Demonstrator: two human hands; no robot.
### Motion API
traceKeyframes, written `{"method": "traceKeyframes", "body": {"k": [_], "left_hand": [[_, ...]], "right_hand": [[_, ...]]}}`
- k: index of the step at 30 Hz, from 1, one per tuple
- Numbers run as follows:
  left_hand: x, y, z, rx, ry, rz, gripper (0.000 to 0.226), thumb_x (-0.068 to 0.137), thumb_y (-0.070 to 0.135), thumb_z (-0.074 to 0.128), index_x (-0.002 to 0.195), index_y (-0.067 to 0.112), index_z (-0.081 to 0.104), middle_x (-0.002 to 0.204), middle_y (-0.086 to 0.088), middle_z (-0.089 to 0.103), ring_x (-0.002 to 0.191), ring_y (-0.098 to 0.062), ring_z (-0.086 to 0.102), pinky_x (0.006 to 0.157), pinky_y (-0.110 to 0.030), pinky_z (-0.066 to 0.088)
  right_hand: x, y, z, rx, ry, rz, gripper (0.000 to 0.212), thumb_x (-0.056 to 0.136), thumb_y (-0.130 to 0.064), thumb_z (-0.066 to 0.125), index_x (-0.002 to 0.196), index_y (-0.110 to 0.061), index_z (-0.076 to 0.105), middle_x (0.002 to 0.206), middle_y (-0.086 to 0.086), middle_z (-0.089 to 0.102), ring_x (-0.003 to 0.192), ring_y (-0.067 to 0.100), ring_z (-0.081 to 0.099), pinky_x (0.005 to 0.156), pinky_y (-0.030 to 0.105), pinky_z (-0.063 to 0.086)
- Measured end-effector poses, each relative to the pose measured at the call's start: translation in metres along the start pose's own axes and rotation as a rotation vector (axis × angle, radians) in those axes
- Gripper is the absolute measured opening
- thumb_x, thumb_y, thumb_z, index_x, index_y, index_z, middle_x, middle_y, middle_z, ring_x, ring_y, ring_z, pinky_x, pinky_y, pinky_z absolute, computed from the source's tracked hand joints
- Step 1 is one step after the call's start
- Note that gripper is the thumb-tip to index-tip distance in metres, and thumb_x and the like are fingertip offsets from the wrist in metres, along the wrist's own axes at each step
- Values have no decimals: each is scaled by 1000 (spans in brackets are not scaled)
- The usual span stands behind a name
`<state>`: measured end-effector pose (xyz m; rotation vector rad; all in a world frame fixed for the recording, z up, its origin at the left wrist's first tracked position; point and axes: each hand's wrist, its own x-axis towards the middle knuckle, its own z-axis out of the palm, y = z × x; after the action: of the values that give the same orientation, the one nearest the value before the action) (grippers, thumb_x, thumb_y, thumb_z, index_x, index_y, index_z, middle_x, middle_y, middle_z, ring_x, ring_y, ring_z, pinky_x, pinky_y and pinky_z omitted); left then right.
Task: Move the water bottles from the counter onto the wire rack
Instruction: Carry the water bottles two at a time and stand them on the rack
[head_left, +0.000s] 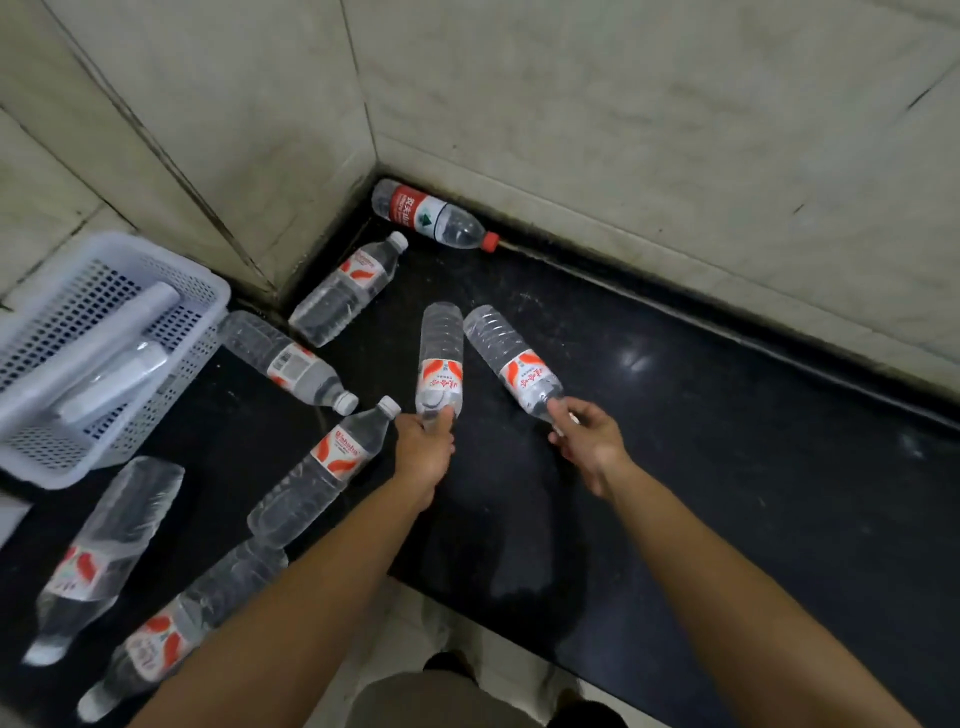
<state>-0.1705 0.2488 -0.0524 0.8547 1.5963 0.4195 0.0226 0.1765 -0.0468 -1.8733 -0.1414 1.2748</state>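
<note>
Looks like the pick-up step. Grips the left bottle (440, 358) at its neck with the left hand (423, 447), fingers curled round it; pinches the right bottle (511, 358) near its cap with the right hand (589, 439). Holds both low over the counter (675, 441), near its middle; cannot tell whether lifted or resting. Points both bases toward the wall (623, 130), caps toward the body: left long axis straight ahead, right slanting leftward. Next calls for lifting both clear and turning to find the rack, not in view.
</note>
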Motion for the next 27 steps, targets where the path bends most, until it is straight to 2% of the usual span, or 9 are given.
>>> {"method": "traceKeyframes", "body": {"k": [2, 4, 6, 8, 12, 16, 19, 24, 27], "left_hand": [[-4, 17, -9, 156, 56, 62, 79, 92, 55, 58, 144, 1, 32, 126, -22, 62, 109, -36, 64, 90, -45, 54], [-16, 42, -21, 355, 123, 154, 64, 99, 45, 54, 139, -3, 39, 136, -27, 56, 124, -44, 55, 102, -47, 45], [-33, 71, -33, 525, 171, 325, 48, 103, 36, 50, 130, -3, 47, 131, -29, 58, 121, -45, 56, 99, -47, 43], [-43, 95, -42, 700, 195, 516, 37, 102, 32, 53, 122, 2, 54, 122, -27, 62, 114, -44, 59, 94, -46, 46], [-69, 102, -33, 910, 125, 726, 24, 99, 34, 58, 112, 13, 60, 109, -15, 61, 103, -35, 59, 86, -41, 46], [-91, 60, -15, 849, 113, 852, 28, 98, 30, 61, 123, 17, 59, 109, -8, 50, 105, -30, 51, 89, -39, 42], [-96, 32, -10, 656, 154, 847, 30, 99, 27, 57, 128, 22, 52, 118, -7, 57, 110, -26, 52, 95, -41, 44], [-105, 22, -5, 508, 110, 865, 38, 102, 30, 55, 137, 19, 47, 118, 8, 58, 106, -13, 57, 91, -32, 43], [-100, 21, -8, 393, 79, 800, 46, 100, 31, 58, 143, 24, 40, 128, 7, 58, 110, -13, 56, 93, -31, 42]], "right_hand": [[-9, -20, -9, -89, 62, -108, 26, 87, -34, 78, 108, -20, 71, 94, 3, 73, 68, 12, 62, 67, 27, 55], [-21, -51, -24, -321, 132, -291, 33, 85, -39, 78, 109, -18, 75, 96, 4, 75, 83, 17, 67, 84, 30, 55], [-39, -87, -40, -581, 166, -527, 29, 88, -36, 74, 109, -16, 76, 106, 7, 74, 101, 22, 66, 88, 28, 47], [-58, -116, -47, -870, 113, -740, 26, 92, -32, 68, 112, -15, 74, 109, 13, 68, 105, 31, 64, 88, 32, 46], [-84, -120, -58, -1183, -7, -850, 29, 92, -28, 64, 119, -17, 70, 113, 12, 60, 106, 38, 63, 88, 39, 49], [-85, -83, -87, -1133, 45, -807, 28, 94, -31, 58, 119, -24, 67, 117, 5, 60, 114, 30, 56, 89, 40, 50], [-83, -61, -103, -997, 62, -777, 27, 95, -36, 62, 119, -26, 59, 118, 4, 56, 115, 28, 52, 91, 41, 48], [-83, -41, -103, -881, 46, -762, 59, 83, -41, 80, 131, -30, 48, 124, 0, 62, 113, 24, 60, 95, 37, 49], [-84, -31, -101, -548, 121, -646, 62, 73, -41, 89, 124, -30, 56, 117, -4, 69, 107, 16, 63, 98, 36, 52]]}}
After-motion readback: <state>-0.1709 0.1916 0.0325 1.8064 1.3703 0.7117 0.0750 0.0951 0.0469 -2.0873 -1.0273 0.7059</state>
